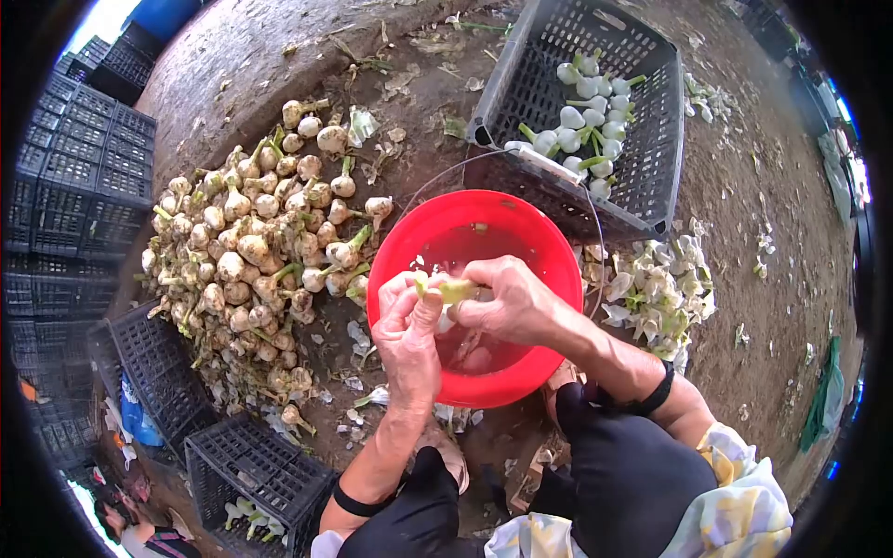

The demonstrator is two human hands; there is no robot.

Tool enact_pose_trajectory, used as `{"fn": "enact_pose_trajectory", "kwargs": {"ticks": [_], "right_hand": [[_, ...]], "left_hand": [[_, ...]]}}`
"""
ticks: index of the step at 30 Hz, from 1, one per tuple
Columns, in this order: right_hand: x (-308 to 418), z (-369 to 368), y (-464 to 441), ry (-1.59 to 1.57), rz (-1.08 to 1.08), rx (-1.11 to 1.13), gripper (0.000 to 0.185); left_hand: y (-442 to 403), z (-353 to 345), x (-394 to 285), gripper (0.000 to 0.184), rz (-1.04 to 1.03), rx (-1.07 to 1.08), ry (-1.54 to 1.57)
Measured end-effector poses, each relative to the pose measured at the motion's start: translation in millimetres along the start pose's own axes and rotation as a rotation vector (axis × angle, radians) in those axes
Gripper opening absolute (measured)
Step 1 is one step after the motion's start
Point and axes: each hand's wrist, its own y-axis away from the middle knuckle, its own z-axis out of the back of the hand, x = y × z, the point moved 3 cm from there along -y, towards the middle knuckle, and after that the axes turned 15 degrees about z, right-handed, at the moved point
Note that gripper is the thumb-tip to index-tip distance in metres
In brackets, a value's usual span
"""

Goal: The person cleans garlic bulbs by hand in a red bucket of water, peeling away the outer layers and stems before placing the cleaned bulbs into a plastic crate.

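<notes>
Both hands are over a red bucket point(549, 244) that holds water and has a wire handle. My left hand point(407, 321) is closed, its fingers pinching the pale green end of a garlic stem point(456, 290). From the other side my right hand point(510, 302) is wrapped round the same garlic, so its bulb is mostly hidden. Left of the bucket lies a large heap of unpeeled, soil-stained garlic point(253, 247). Clean white garlic bulbs point(595, 118) lie in a black crate point(519, 82) beyond the bucket.
Peeled skins point(659, 293) are piled right of the bucket. Stacked black crates point(79, 167) stand at the left. A lower crate point(256, 474) holds some white bulbs. Another person point(144, 535) shows at the bottom left. A green bag point(823, 400) lies at the right.
</notes>
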Motion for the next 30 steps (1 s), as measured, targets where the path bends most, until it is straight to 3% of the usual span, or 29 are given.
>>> {"fn": "enact_pose_trajectory", "kwargs": {"ticks": [6,8,12,14,16,18,20,24,26,28,30], "right_hand": [[-3,-1,1,-0.084,-0.131,0.007,0.024],[-2,-5,0,0.186,0.093,-0.017,0.025],[-4,-6,0,0.324,0.084,0.012,0.026],[-7,5,0,0.333,0.005,-0.053,0.025],[-9,19,3,0.207,-0.098,-0.092,0.022],[-5,17,8,-0.259,-0.26,-0.013,0.02],[9,8,11,-0.353,-0.219,-0.002,0.02],[8,-3,6,-0.17,-0.148,0.052,0.021],[12,-7,7,-0.162,-0.165,0.061,0.02],[5,-8,5,-0.192,-0.069,-0.088,0.019],[4,1,5,-0.288,-0.161,-0.114,0.018]], "left_hand": [[0,0,7,0.027,-0.033,0.001,-0.059],[4,-6,1,0.024,-0.209,-0.012,-0.055],[2,1,6,0.022,-0.137,-0.003,-0.014],[-1,-1,-5,0.021,-0.153,0.125,0.224],[-4,2,-9,0.021,-0.1,0.158,0.307],[-6,3,-10,0.018,-0.081,0.091,0.337],[-5,3,-9,0.018,-0.081,0.12,0.331],[0,-1,-6,0.021,-0.132,0.096,0.21],[0,0,-1,0.02,-0.118,-0.012,0.223],[-1,-1,-2,0.02,-0.1,0.017,0.319],[1,-7,-7,0.019,-0.011,0.17,0.404]]}}
